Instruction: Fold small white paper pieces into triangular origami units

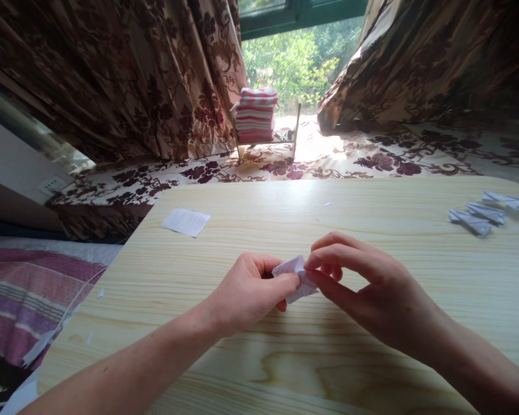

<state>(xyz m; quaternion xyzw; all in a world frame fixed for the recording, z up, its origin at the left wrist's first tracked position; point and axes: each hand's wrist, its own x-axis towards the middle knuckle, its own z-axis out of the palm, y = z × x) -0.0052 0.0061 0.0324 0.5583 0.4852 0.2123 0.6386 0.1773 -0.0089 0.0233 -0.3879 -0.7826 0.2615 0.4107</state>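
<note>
- One folded paper (290,266): I see it at the left hand's (248,293) three o'clock, held between thumb and fingers.
- Right hand (367,276): fingertips pinch the paper, at this hand's nine o'clock.

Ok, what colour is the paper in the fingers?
The folded paper is white, seen in the head view.

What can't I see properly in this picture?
Head view: part of the folded paper, covered by the left hand and the right hand.
Head view: some fingers of the left hand, hidden behind the paper and the hand itself.
Head view: the words on the flat paper, too small to read.
Head view: the table's near side, cut off by the bottom edge.
</note>
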